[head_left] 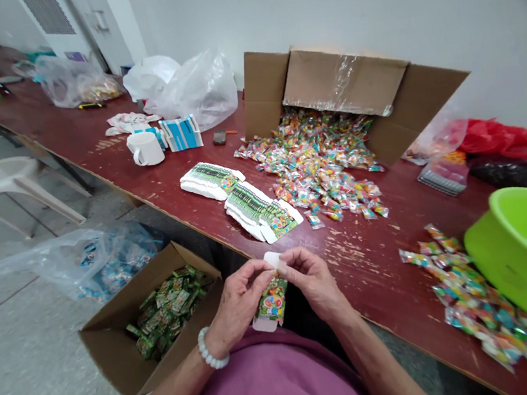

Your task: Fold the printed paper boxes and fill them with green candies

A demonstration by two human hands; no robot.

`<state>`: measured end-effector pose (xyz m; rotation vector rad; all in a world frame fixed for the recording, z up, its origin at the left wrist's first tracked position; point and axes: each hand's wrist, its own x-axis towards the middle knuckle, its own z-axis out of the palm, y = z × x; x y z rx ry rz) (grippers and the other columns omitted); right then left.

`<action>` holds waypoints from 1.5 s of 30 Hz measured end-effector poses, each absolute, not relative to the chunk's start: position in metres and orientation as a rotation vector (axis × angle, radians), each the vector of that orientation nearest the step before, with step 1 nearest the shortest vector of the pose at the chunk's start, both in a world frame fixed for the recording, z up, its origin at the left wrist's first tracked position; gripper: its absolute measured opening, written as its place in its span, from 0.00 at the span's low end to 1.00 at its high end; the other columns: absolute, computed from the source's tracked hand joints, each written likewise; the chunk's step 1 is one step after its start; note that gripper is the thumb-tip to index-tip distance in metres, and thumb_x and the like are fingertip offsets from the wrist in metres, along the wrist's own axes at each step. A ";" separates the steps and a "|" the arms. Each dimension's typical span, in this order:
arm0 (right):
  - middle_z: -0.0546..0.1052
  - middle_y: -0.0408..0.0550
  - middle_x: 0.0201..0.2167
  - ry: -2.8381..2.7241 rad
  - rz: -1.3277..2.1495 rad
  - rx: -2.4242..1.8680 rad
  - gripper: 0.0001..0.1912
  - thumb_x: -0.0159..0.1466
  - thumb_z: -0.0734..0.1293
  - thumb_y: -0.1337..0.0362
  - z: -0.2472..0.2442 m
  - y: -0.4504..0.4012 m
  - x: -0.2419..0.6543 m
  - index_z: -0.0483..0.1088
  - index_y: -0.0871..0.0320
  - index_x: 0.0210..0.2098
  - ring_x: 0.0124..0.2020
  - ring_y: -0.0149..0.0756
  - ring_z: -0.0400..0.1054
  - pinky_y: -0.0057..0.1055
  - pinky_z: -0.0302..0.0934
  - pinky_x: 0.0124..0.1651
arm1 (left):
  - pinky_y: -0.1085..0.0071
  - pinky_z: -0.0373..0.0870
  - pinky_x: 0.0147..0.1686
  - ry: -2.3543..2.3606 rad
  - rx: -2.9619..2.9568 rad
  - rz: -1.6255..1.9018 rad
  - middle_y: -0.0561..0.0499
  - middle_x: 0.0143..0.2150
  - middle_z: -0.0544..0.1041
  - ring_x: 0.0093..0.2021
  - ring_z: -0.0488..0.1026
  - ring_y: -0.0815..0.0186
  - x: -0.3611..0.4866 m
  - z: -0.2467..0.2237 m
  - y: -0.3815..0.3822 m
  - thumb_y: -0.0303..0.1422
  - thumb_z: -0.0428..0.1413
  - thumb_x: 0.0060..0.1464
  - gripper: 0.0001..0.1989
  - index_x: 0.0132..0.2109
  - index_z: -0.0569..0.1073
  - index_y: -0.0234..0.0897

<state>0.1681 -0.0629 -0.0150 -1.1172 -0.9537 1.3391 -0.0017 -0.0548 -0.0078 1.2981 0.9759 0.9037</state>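
At the lower centre of the frame, we grip a small green-printed cardboard carton [273,300] with our left hand [236,306]; our right hand [314,283] pinches it near its white top flap [272,259]; multicoloured shiny plastic-wrapped packets [324,160] spill from a brown cardboard box [342,80], upper right.

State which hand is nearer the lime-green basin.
Right. The right hand grips the small box from the side toward the lime-green basin; the left hand grips it from the opposite side, farther away.
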 end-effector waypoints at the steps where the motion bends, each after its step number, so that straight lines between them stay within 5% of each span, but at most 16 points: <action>1: 0.76 0.40 0.30 -0.955 1.328 -1.101 0.18 0.53 0.78 0.57 -0.014 -0.062 0.168 0.74 0.53 0.40 0.31 0.33 0.70 0.29 0.65 0.38 | 0.70 0.70 0.43 0.982 1.291 0.923 0.50 0.41 0.78 0.41 0.73 0.64 -0.002 -0.008 -0.054 0.40 0.58 0.60 0.12 0.44 0.76 0.37; 3: 0.77 0.41 0.31 -1.041 1.306 -1.085 0.17 0.55 0.77 0.57 -0.013 -0.062 0.167 0.75 0.53 0.42 0.32 0.33 0.70 0.29 0.65 0.38 | 0.71 0.70 0.40 0.963 1.203 0.969 0.53 0.38 0.77 0.38 0.73 0.66 -0.002 -0.007 -0.053 0.40 0.61 0.57 0.15 0.49 0.71 0.39; 7: 0.76 0.44 0.30 -1.222 1.157 -1.135 0.08 0.61 0.73 0.58 -0.010 -0.064 0.167 0.77 0.55 0.31 0.31 0.33 0.69 0.29 0.64 0.35 | 0.72 0.72 0.35 0.832 0.885 0.831 0.54 0.36 0.76 0.33 0.75 0.68 -0.004 -0.002 -0.054 0.43 0.63 0.56 0.25 0.55 0.62 0.43; 13: 0.77 0.46 0.33 -1.434 1.058 -1.163 0.09 0.66 0.69 0.56 -0.002 -0.065 0.169 0.77 0.54 0.35 0.33 0.35 0.72 0.32 0.66 0.38 | 0.73 0.69 0.19 0.807 0.603 0.592 0.50 0.29 0.76 0.19 0.73 0.67 0.002 -0.003 -0.056 0.58 0.49 0.60 0.29 0.52 0.69 0.37; 17: 0.79 0.42 0.29 -1.206 1.413 -1.096 0.12 0.61 0.73 0.53 0.000 -0.060 0.169 0.73 0.55 0.34 0.20 0.30 0.70 0.30 0.66 0.27 | 0.75 0.66 0.17 0.857 0.635 0.599 0.51 0.27 0.75 0.17 0.71 0.69 0.007 -0.007 -0.055 0.60 0.45 0.60 0.33 0.55 0.70 0.37; 25: 0.79 0.43 0.24 -1.053 1.480 -1.067 0.10 0.60 0.73 0.56 0.006 -0.058 0.162 0.75 0.57 0.34 0.17 0.32 0.70 0.29 0.65 0.22 | 0.75 0.65 0.20 0.860 0.976 0.603 0.51 0.27 0.74 0.19 0.70 0.70 0.000 -0.005 -0.052 0.60 0.41 0.62 0.37 0.59 0.71 0.35; 33: 0.77 0.50 0.49 -1.446 1.283 -1.060 0.07 0.68 0.67 0.59 0.002 -0.069 0.170 0.76 0.53 0.38 0.35 0.34 0.73 0.32 0.69 0.35 | 0.75 0.67 0.18 0.922 0.864 0.603 0.50 0.26 0.74 0.19 0.70 0.69 0.002 -0.011 -0.053 0.60 0.44 0.60 0.38 0.64 0.67 0.36; 37: 0.75 0.49 0.49 -1.576 1.229 -1.096 0.10 0.70 0.64 0.59 -0.005 -0.074 0.171 0.76 0.51 0.46 0.35 0.33 0.72 0.34 0.69 0.42 | 0.75 0.68 0.19 0.959 0.743 0.656 0.50 0.31 0.75 0.24 0.73 0.67 0.006 -0.015 -0.056 0.59 0.47 0.60 0.36 0.65 0.65 0.39; 40: 0.76 0.50 0.43 -1.671 1.039 -1.167 0.09 0.69 0.65 0.59 -0.012 -0.059 0.185 0.77 0.53 0.41 0.44 0.38 0.72 0.36 0.67 0.49 | 0.73 0.69 0.23 0.902 0.689 0.621 0.51 0.32 0.76 0.24 0.73 0.68 0.007 -0.017 -0.061 0.55 0.51 0.61 0.30 0.62 0.64 0.41; 45: 0.76 0.56 0.41 -1.493 0.321 -1.851 0.14 0.67 0.64 0.57 -0.031 -0.003 0.242 0.74 0.60 0.44 0.41 0.45 0.71 0.42 0.65 0.48 | 0.69 0.72 0.43 0.802 0.552 0.569 0.42 0.43 0.80 0.41 0.77 0.63 -0.006 -0.025 -0.065 0.45 0.58 0.60 0.20 0.51 0.69 0.36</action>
